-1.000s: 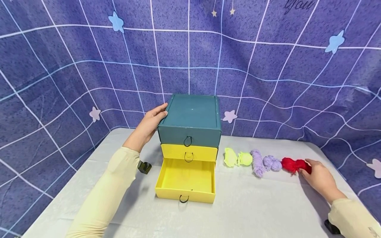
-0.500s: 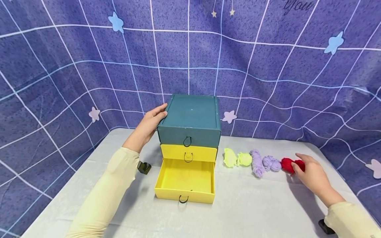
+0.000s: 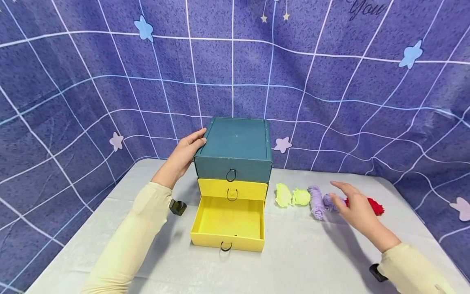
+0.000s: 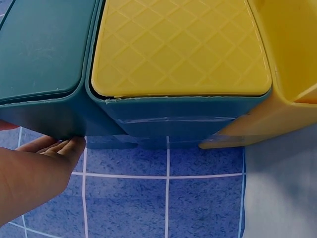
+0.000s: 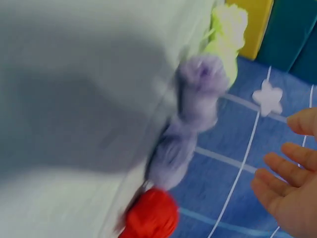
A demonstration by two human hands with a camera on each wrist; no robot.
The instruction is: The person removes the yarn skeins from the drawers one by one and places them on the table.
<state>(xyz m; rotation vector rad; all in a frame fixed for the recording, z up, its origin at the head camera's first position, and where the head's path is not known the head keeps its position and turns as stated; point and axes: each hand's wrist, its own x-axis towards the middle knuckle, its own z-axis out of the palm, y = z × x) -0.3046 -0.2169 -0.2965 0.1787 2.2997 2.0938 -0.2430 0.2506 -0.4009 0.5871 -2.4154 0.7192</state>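
My left hand (image 3: 182,154) rests against the left upper edge of a drawer cabinet (image 3: 235,139). In the left wrist view its fingers (image 4: 69,148) touch the cabinet's teal side. The teal top drawer and yellow middle drawer (image 3: 233,188) are closed, while the yellow bottom drawer (image 3: 227,241) is pulled out. Over the row of yarn my right hand (image 3: 358,210) hovers with fingers spread, holding nothing. Below it lie a purple skein (image 3: 328,201), partly hidden, and red yarn (image 3: 375,206). Farther left are another purple skein (image 3: 316,203) and two yellow-green bundles (image 3: 283,195).
A pale cloth (image 3: 293,253) covers the table. Behind it hangs a blue curtain (image 3: 235,61) with grid lines and stars. Black loop handles (image 3: 226,246) stick out from the drawer fronts.
My right hand has come away from the red yarn and moved left over the purple skein, fingers opening out. The left hand and the cabinet stay put.
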